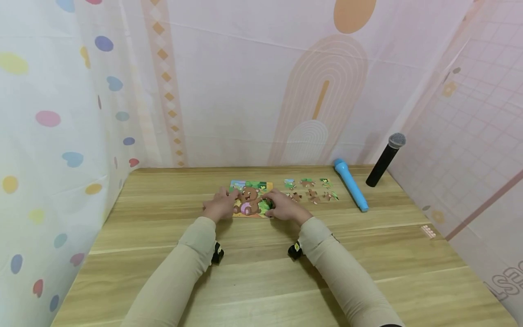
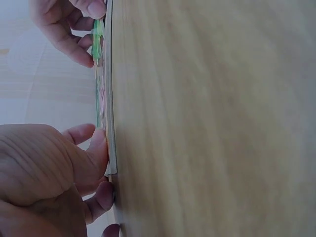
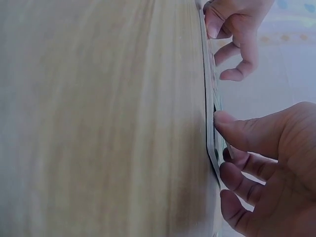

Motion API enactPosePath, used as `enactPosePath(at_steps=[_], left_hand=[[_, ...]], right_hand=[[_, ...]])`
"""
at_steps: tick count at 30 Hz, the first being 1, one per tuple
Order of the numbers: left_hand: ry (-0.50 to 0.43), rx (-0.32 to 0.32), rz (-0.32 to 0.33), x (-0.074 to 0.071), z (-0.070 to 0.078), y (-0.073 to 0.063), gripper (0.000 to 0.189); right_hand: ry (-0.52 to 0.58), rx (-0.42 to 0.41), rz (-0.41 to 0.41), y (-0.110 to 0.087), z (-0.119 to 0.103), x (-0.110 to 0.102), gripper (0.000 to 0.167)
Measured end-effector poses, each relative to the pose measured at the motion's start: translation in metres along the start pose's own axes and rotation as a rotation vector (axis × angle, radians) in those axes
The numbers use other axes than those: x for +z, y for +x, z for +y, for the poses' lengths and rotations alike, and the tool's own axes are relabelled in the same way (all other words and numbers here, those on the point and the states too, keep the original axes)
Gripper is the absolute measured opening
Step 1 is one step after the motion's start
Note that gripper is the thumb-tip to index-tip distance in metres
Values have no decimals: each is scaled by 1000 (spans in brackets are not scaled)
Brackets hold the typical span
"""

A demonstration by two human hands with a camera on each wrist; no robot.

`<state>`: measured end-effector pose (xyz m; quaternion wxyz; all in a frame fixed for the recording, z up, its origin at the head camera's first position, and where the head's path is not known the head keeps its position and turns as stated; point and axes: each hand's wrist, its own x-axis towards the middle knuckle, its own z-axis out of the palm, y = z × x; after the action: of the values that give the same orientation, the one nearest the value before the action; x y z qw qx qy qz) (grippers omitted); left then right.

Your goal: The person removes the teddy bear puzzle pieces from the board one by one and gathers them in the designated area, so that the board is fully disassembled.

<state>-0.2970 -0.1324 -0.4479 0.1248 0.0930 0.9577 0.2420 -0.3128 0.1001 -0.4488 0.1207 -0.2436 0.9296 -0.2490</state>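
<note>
A jigsaw board (image 1: 258, 185) with a brown bear picture lies on the wooden table. My left hand (image 1: 220, 204) holds its left end, with the thumb on the near edge (image 2: 111, 148) and fingers bent round the corner. On the right side, my right hand (image 1: 284, 206) pinches a jigsaw piece (image 3: 229, 149) between thumb and fingers. That piece tilts against the right part of the board; its picture is hidden by the hand. A dark gap shows in the board beside the right fingers. Several loose jigsaw pieces (image 1: 313, 196) lie just right of that hand.
A blue microphone (image 1: 352, 186) lies on the table (image 1: 253, 281) beyond the loose pieces. Farther right, a black microphone (image 1: 383, 163) stands upright. A small pink item (image 1: 428, 231) is near the table's right edge. Patterned curtains (image 1: 229, 91) hang behind and at the sides.
</note>
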Motion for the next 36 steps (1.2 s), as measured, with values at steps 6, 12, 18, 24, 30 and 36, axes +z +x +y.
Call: enactPosePath(at_steps=[6, 12, 18, 24, 30, 36], left_hand=[[-33, 24, -4, -2, -1, 0, 28], [-34, 26, -8, -2, -1, 2, 26], [-63, 27, -23, -5, -3, 1, 25], [-50, -24, -4, -3, 1, 3, 21], [-30, -65, 53, 5, 9, 5, 24], [-1, -95, 70, 5, 16, 4, 20]], right_hand=[[1, -33, 13, -1, 0, -1, 51], [33, -58, -4, -1, 2, 0, 41], [13, -78, -42, 0, 2, 0, 33], [-22, -90, -37, 0, -2, 0, 33], [-64, -107, -29, -2, -3, 0, 34], [-73, -92, -14, -4, -2, 0, 58]])
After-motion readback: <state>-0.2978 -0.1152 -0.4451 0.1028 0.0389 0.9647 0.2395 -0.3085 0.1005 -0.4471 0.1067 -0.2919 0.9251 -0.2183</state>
